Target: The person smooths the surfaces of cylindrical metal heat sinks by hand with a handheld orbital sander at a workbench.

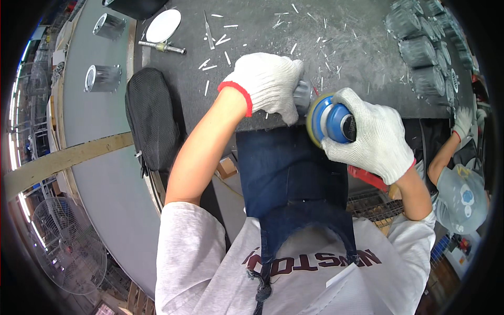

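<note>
In a white knit glove with a red cuff, my left hand (pixel 266 84) is wrapped round a grey cylindrical metal part (pixel 302 97) at the bench's near edge. Much of that part is hidden behind the glove. My right hand (pixel 374 135), gloved the same way, grips a round blue power sander (pixel 336 124) from its right side. The sander's yellow-edged disc (pixel 314 125) faces the cylinder's right end; whether the two touch I cannot tell. A red handle-like piece (pixel 369 177) shows below my right wrist.
Several similar grey cylinders (pixel 420 51) are stacked at the far right. Thin white strips and a slim knife-like tool (pixel 209 30) lie on the dark bench (pixel 362 47). To the left are a black bag (pixel 151 118), a white disc (pixel 164 25) and a metal rod tool (pixel 163 48). Another person's gloved hand (pixel 462 123) appears at right.
</note>
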Tool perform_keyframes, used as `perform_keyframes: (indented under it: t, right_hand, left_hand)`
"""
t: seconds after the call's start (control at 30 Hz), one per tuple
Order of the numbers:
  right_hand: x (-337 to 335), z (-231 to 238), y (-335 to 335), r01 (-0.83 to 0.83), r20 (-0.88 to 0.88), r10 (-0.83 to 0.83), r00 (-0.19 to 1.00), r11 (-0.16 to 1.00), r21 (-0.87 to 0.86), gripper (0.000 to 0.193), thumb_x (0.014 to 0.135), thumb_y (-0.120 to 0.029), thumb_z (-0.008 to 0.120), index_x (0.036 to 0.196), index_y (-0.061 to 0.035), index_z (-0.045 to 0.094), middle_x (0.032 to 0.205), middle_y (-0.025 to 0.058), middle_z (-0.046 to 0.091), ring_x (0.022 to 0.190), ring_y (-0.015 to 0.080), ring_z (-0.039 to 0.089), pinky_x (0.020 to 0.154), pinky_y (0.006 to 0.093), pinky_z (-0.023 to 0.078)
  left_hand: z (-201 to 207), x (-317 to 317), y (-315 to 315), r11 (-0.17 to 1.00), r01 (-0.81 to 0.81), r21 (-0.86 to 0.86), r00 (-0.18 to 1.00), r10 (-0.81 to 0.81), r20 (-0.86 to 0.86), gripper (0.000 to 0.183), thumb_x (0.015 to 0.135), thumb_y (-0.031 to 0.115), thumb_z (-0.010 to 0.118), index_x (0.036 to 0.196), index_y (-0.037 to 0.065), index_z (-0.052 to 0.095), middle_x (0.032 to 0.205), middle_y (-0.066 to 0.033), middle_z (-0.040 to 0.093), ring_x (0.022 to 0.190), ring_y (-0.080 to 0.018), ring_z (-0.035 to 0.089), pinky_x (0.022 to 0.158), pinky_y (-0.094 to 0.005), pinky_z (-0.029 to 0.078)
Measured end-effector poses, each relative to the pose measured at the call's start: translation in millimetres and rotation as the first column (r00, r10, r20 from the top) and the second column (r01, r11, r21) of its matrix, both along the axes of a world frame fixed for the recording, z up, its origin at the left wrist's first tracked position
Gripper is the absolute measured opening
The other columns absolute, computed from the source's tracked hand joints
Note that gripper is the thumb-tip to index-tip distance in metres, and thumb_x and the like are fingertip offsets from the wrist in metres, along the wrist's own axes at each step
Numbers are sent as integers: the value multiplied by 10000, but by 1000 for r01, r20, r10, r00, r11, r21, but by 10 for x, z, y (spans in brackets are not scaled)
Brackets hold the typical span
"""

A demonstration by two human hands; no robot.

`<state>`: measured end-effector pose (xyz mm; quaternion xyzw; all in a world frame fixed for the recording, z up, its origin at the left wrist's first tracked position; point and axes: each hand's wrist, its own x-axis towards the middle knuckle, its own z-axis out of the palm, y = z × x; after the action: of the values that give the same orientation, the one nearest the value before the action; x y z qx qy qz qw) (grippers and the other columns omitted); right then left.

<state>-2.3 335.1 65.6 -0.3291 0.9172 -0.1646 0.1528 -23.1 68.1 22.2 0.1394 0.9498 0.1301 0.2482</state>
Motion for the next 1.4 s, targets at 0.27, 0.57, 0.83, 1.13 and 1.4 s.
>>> perform_keyframes:
  t: [0.27, 0.57, 0.83, 1.13, 1.4]
  right_hand:
    - [-100, -1, -164, 33, -33, -32, 999, 999, 40, 634, 812, -420, 947, 1321, -123, 714, 942, 206, 844, 877, 450, 864, 796, 528, 687]
    - [228, 13, 104, -115, 159, 117, 980, 993, -20, 662, 827, -535, 933, 1302, -125, 724, 946, 187, 864, 858, 436, 872, 775, 523, 692]
    - [275, -61, 398, 209, 15, -210, 978, 957, -200, 693, 820, -447, 1009, 1369, -140, 717, 1079, 227, 881, 981, 460, 886, 909, 528, 720]
    - [88, 69, 255, 108, -55, -116, 992, 986, -127, 656, 795, -372, 1014, 1341, -149, 725, 1092, 201, 868, 974, 449, 883, 898, 499, 712]
    - [-49, 222, 42, 92, 29, -94, 995, 994, 50, 680, 774, -372, 994, 1343, -120, 720, 1045, 240, 853, 977, 482, 871, 881, 521, 703]
  left_hand:
    - [-50, 33, -19, 999, 34, 3, 999, -34, -10, 807, 666, 451, 1013, 1323, 66, 749, 1151, -195, 847, 1078, -436, 861, 876, -564, 700]
    - [166, -225, -16, 987, 104, -120, 993, -110, -44, 878, 678, 506, 1039, 1384, 62, 766, 1206, -171, 839, 1147, -429, 845, 971, -525, 695]
    - [78, -244, 48, 947, 117, -298, 914, -220, -341, 850, 650, 391, 1105, 1345, 93, 717, 1240, -145, 835, 1180, -364, 856, 977, -509, 715]
    - [-97, 271, 151, 981, 150, -125, 954, -177, -241, 848, 634, 280, 1097, 1378, 132, 718, 1273, -103, 820, 1220, -346, 831, 1054, -490, 675]
    - [-141, 316, 149, 988, 140, -65, 925, -154, -346, 711, 674, 282, 1089, 1287, 104, 776, 1180, -109, 834, 1152, -330, 839, 1014, -464, 650]
